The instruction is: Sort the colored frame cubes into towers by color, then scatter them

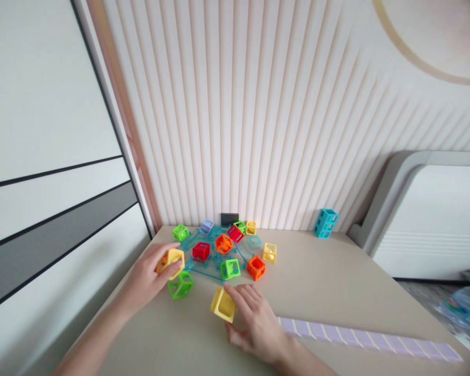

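My left hand (151,274) is closed on a yellow hollow cube block (173,263), with a bit of orange showing at its left side. Just below that hand, a green hollow cube (180,285) rests on the table. Nearer the front, my right hand (254,324) grips another yellow cube (223,305) between thumb and fingers, its open side towards me. Beyond both hands lie loose cubes, among them a red one (201,251), a green one (230,269), an orange one (256,267) and a yellow one (270,253).
Transparent teal pieces (203,270) lie under and among the cubes on the beige tabletop (317,282). A teal stack of cubes (326,223) stands at the back right. A lilac segmented strip (368,339) runs along the front right. A black box (229,219) sits by the ribbed wall.
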`<state>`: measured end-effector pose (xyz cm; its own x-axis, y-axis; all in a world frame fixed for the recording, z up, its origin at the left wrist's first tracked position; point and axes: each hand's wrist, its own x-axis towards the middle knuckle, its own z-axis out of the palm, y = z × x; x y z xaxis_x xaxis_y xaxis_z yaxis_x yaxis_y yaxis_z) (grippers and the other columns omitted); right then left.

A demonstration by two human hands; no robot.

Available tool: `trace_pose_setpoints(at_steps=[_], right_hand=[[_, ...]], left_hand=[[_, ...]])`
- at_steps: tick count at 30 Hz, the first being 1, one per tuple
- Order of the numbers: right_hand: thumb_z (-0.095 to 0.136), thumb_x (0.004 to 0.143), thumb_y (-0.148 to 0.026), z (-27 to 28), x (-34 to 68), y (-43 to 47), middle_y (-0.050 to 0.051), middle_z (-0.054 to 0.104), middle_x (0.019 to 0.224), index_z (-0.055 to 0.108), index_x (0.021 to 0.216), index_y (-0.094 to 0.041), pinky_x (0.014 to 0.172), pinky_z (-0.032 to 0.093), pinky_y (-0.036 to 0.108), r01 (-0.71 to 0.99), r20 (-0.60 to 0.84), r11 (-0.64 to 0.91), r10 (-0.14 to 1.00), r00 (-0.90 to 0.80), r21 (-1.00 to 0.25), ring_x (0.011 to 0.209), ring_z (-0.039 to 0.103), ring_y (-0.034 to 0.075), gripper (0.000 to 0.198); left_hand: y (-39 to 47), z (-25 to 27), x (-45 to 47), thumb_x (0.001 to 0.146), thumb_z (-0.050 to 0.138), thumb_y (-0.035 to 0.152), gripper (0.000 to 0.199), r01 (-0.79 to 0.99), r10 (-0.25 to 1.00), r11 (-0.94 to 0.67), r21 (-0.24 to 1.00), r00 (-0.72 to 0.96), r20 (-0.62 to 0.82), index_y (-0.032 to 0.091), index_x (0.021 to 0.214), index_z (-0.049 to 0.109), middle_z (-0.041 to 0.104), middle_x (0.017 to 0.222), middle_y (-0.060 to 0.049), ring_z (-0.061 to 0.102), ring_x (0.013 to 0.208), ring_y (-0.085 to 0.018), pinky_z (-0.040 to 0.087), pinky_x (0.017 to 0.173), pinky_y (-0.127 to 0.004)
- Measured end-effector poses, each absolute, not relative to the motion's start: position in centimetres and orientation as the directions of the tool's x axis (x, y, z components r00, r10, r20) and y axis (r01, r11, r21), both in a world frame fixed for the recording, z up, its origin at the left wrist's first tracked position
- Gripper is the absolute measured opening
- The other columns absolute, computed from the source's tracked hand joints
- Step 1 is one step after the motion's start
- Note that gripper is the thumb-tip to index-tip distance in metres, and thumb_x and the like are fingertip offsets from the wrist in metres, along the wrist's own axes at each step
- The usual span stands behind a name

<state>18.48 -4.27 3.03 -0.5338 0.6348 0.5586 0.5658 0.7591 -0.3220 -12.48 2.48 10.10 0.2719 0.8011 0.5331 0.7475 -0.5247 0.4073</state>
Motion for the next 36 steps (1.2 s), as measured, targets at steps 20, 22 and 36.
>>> trace_pose_setpoints(at_steps=[20, 22, 36], right_hand=[[0.060, 0.087, -0.044, 0.4, 16.6, -3.7, 0.014, 0.072, 0.109, 0.026, 0.154, -0.011, 0.087, 0.049, 0.045, 0.565, 0.388, 0.807, 0.583, -0.714, -0.173, 0.093, 0.065, 0.030, 0.083], [0.060, 0.088, -0.045, 0.4, 16.5, -3.6, 0.014, 0.072, 0.110, 0.024, 0.155, -0.011, 0.087, 0.049, 0.044, 0.566, 0.378, 0.808, 0.582, -0.720, -0.166, 0.093, 0.065, 0.029, 0.083], [0.062, 0.092, -0.047, 1.9, 16.2, -3.6, 0.010, 0.070, 0.115, 0.039, 0.149, -0.024, 0.090, 0.049, 0.039, 0.657, 0.257, 0.729, 0.684, -0.683, -0.193, 0.100, 0.063, 0.027, 0.065]], left_hand=[[16.2, 7.4, -7.9, 0.095, 0.056, 0.032, 0.021, 0.885, 0.895, -0.376, 0.276, 0.269, 0.355, 0.019, 0.110, 0.062, 0.064, 0.111, -0.009, 0.064, 0.108, -0.025, 0.048, 0.098, -0.035], [16.5, 7.1, -7.7, 0.095, 0.057, 0.031, 0.021, 0.885, 0.900, -0.377, 0.272, 0.279, 0.336, 0.019, 0.112, 0.061, 0.064, 0.112, -0.010, 0.064, 0.109, -0.025, 0.047, 0.098, -0.035], [16.5, 5.0, -7.9, 0.100, 0.045, 0.040, 0.031, 0.868, 0.914, -0.348, 0.353, 0.231, 0.333, 0.020, 0.119, 0.059, 0.067, 0.118, -0.012, 0.064, 0.114, -0.027, 0.049, 0.097, -0.038]])
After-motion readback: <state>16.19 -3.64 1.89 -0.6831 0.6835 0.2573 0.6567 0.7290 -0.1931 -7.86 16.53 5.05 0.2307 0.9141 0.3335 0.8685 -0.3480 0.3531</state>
